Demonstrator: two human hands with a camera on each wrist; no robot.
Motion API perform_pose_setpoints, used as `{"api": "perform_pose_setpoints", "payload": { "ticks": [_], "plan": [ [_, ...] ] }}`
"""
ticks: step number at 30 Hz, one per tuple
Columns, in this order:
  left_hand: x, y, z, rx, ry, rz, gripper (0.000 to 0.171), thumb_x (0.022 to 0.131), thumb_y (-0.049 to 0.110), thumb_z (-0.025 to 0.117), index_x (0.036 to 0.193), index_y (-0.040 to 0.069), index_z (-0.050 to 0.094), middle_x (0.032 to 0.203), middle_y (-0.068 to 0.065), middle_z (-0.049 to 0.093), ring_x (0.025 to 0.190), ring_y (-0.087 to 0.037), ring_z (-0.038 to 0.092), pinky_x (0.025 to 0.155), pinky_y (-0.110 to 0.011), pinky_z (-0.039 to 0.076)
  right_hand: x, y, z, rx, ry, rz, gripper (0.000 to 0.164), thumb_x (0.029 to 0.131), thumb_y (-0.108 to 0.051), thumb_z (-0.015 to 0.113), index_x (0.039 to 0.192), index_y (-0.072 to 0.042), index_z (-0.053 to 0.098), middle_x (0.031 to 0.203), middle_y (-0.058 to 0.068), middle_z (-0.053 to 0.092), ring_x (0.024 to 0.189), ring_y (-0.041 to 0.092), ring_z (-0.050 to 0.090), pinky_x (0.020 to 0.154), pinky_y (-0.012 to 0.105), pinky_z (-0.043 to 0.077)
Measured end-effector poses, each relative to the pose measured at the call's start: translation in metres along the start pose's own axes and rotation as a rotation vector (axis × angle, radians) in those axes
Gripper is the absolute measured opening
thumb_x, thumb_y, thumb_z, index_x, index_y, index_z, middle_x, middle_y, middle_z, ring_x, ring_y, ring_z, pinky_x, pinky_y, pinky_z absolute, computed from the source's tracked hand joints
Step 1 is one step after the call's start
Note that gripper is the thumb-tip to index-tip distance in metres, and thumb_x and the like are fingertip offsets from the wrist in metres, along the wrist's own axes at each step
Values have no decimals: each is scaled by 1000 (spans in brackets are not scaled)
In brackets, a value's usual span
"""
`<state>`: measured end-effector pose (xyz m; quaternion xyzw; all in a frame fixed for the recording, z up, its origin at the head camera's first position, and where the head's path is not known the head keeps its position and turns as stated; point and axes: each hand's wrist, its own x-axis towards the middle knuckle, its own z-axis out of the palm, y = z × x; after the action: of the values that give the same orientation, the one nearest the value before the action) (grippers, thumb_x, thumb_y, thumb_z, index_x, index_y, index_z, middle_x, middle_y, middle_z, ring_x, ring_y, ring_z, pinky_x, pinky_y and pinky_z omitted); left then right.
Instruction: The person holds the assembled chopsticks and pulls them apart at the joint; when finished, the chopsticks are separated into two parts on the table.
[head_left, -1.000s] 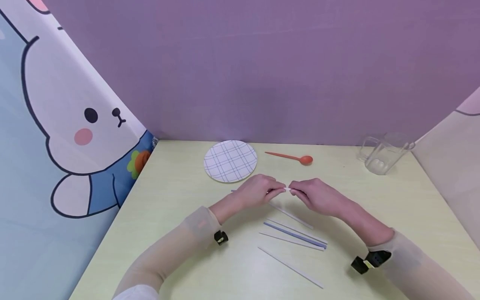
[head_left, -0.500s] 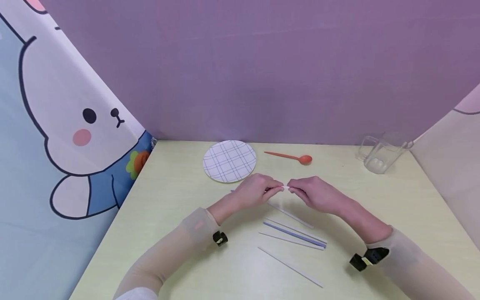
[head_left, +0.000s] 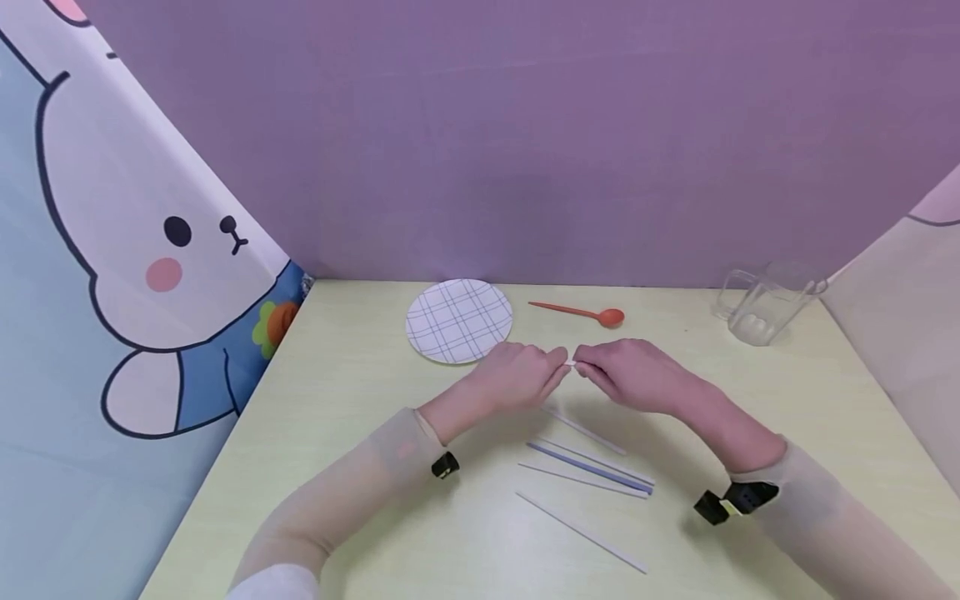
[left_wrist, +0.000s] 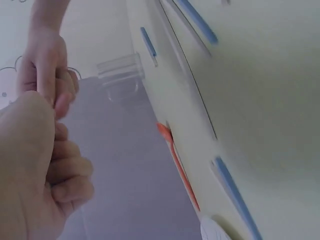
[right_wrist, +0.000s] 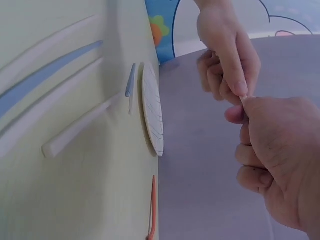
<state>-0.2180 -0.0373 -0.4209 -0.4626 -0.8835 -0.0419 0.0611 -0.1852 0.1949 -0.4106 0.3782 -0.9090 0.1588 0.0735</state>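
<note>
My left hand (head_left: pixel 517 375) and right hand (head_left: pixel 637 375) meet above the table, fingertips nearly touching. Between them they pinch a small white piece (right_wrist: pixel 243 98), mostly hidden by the fingers, so its kind is unclear. In both wrist views the other fingers of each hand are curled in. Below the hands lie several thin sticks, among them a blue stick (head_left: pixel 588 468), a white stick (head_left: pixel 585 429) and a nearer white stick (head_left: pixel 581 533). Another blue stick (left_wrist: pixel 237 195) shows in the left wrist view; the left arm hides it from the head view.
A round plate with a blue grid pattern (head_left: pixel 459 321) lies behind my left hand. To its right is an orange spoon (head_left: pixel 577 312). A clear glass jug (head_left: pixel 765 312) stands at the back right. A purple backdrop (head_left: pixel 570 150) rises behind the pale table (head_left: pixel 360 350).
Both hands have moved slightly up in the head view, away from the sticks. The left fingers look more curled, and less of the white piece shows between the fingertips.
</note>
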Motion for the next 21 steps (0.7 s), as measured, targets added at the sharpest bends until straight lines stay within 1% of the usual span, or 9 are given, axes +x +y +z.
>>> {"api": "perform_pose_setpoints", "payload": {
  "ticks": [2,4,8,13,18,21],
  "plan": [
    [0,-3,-2,-17,-33,8,34,115,35,42,91,15,55,60,8,35,51,-11,41,49,-25,32,1,0,-2,22,-17,-9,21,103,-11,68,87,-18,56,68,-14,36,60,0,35,59,21,34],
    [-2,-5,-3,-17,-47,26,34,115,35,42,90,16,55,59,8,32,52,-10,39,50,-25,32,2,1,-1,45,-37,-21,18,103,-11,68,89,-17,58,69,-14,37,63,0,38,61,21,36],
    [-6,-7,-3,-18,-36,42,34,115,35,43,90,16,55,59,9,30,52,-10,37,49,-25,30,2,1,0,88,-54,-42,18,104,-10,67,90,-18,57,70,-15,36,65,0,41,64,21,38],
    [-7,-3,-3,-39,-24,20,35,115,35,43,91,15,56,59,9,30,52,-9,37,48,-24,28,0,3,0,128,-54,-42,20,104,-8,65,90,-19,56,71,-16,33,65,-1,40,64,20,38],
    [-6,-2,-3,-3,-38,34,34,115,36,43,90,17,55,58,10,28,51,-8,34,48,-24,26,-3,6,0,148,-40,-65,21,103,-6,67,91,-20,58,71,-17,36,66,-3,41,64,20,39],
    [-4,-1,-3,7,-39,41,33,115,36,43,91,17,56,57,9,29,50,-9,35,47,-24,28,-4,8,-1,153,-35,-74,21,103,-6,67,91,-21,59,71,-16,39,66,-2,42,64,21,40]
  ]
}}
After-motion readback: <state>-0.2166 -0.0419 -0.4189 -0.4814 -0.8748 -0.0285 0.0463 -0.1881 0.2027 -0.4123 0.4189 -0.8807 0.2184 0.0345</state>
